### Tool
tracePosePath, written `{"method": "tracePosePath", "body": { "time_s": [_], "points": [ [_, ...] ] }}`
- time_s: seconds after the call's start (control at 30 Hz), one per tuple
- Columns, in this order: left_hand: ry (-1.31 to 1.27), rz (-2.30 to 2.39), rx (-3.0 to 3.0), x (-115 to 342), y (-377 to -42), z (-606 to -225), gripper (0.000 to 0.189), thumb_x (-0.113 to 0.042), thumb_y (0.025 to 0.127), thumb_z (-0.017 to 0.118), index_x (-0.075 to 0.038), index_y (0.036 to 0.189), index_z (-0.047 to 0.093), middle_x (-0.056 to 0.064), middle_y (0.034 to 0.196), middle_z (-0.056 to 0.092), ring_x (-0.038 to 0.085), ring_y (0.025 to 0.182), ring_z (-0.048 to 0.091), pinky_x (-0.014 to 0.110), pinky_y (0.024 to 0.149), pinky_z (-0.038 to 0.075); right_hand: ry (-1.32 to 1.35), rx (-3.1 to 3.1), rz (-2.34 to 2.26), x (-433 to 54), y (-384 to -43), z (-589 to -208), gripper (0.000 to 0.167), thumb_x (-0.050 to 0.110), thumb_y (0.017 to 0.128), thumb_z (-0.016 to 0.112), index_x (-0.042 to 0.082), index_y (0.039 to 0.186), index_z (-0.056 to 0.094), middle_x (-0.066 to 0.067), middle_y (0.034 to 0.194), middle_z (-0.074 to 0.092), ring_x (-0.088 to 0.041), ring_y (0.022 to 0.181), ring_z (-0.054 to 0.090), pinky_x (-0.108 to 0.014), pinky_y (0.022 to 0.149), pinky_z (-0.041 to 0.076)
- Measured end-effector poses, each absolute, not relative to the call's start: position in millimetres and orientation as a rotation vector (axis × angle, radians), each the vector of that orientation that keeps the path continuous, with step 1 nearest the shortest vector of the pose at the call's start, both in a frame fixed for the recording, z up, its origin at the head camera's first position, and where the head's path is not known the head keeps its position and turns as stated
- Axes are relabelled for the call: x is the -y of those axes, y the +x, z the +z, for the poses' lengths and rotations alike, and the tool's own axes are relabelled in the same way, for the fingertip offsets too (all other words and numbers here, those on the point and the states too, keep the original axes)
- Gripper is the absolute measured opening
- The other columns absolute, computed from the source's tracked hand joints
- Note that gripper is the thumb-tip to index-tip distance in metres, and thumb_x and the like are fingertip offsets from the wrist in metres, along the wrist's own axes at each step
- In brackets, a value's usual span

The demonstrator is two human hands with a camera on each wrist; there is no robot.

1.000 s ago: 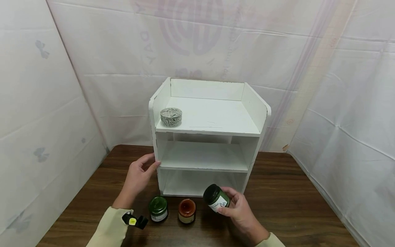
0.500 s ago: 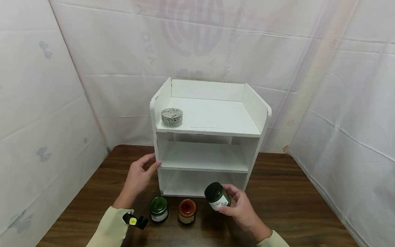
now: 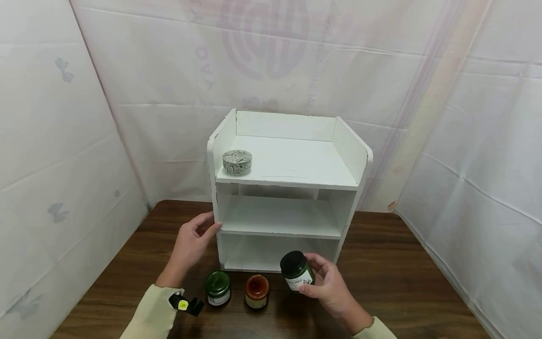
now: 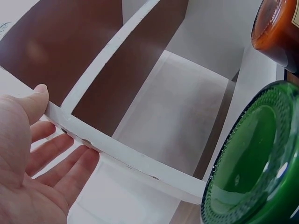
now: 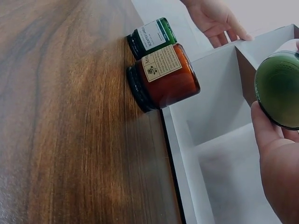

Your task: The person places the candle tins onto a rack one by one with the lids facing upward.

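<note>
In the head view, the fingers of the right hand [image 3: 332, 288] behind the green glass jar with a black lid and white label [image 3: 298, 272] are mostly hidden, and the label's print is too small to read; in the right wrist view this jar is cut off by the right edge. The left wrist view crops the amber glass jar with a tan label [image 3: 257, 293] at upper right and the second green glass jar [image 3: 218, 288] at lower right; both rest lid-down on the dark wooden desk [image 3: 394, 278], lower centre of the head view.

The right hand grasps its jar at lower right of centre, lid tilted up and leftward, in front of the bottom tier of the white wooden shelf unit [image 3: 279, 216]. The left hand [image 3: 191, 241] grips the unit's left side panel, thumb on the front edge, fingers along the outside.

Since a second ago, the held jar has turned slightly more upright; the left hand keeps its hold.
</note>
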State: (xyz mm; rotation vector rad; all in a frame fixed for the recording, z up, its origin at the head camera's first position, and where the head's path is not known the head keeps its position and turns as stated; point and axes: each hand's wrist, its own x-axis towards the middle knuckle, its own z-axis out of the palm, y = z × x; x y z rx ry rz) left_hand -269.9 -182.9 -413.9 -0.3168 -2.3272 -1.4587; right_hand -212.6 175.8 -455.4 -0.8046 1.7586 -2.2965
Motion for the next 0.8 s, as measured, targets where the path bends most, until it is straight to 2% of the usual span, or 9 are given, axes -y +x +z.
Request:
{"method": "tracePosePath", "body": {
  "time_s": [0.17,0.23,0.33,0.43,0.63,0.8],
  "points": [
    [-0.322,-1.463,2.324,183,-270,-414,0.041,-0.029,0.1,0.068,-0.008,0.136,0.065,0.014,0.132,0.069,-0.001,0.104,0.064,0.015,0.083,0.054,-0.825,-1.76,-2.289,-175,-212,-453,0.051,-0.008,0.08,0.078,0.009,0.125,0.062,0.002,0.12,0.071,-0.01,0.108,0.066,-0.023,0.09,0.056],
    [-0.321,-1.465,2.325,183,-270,-414,0.042,-0.029,0.1,0.068,-0.008,0.136,0.065,0.014,0.132,0.069,-0.002,0.105,0.064,0.015,0.083,0.054,-0.83,-1.762,-2.282,-175,-212,-452,0.051,-0.008,0.08,0.078,0.009,0.125,0.062,0.001,0.12,0.071,-0.01,0.109,0.066,-0.023,0.091,0.056],
    [-0.32,-1.466,2.323,183,-270,-414,0.042,-0.029,0.1,0.068,-0.008,0.136,0.065,0.014,0.133,0.069,0.003,0.108,0.065,0.014,0.083,0.053,-0.833,-1.789,-2.263,-175,-211,-449,0.051,-0.007,0.079,0.078,0.006,0.125,0.061,0.002,0.119,0.071,-0.01,0.108,0.066,-0.023,0.09,0.056],
    [-0.317,-1.461,2.32,183,-270,-414,0.042,-0.029,0.1,0.069,-0.008,0.136,0.065,0.014,0.132,0.069,0.009,0.11,0.066,0.014,0.083,0.053,-0.824,-1.851,-2.228,-176,-211,-447,0.052,-0.004,0.079,0.08,-0.002,0.126,0.059,0.003,0.118,0.072,-0.009,0.107,0.067,-0.023,0.09,0.056],
    [-0.311,-1.454,2.319,183,-271,-414,0.041,-0.029,0.1,0.069,-0.008,0.135,0.066,0.014,0.131,0.07,0.008,0.109,0.067,0.014,0.083,0.053,-0.805,-1.97,-2.153,-178,-211,-441,0.061,-0.001,0.079,0.08,-0.02,0.129,0.05,0.006,0.115,0.073,-0.008,0.105,0.067,-0.024,0.089,0.056],
    [-0.318,-1.455,2.313,182,-270,-414,0.04,-0.027,0.101,0.068,-0.006,0.135,0.066,0.017,0.13,0.07,0.015,0.111,0.068,0.013,0.083,0.053,-0.842,-2.007,-2.139,-179,-212,-436,0.063,-0.002,0.079,0.079,-0.023,0.13,0.048,0.006,0.115,0.073,-0.008,0.105,0.066,-0.023,0.09,0.055]
  ]
}}
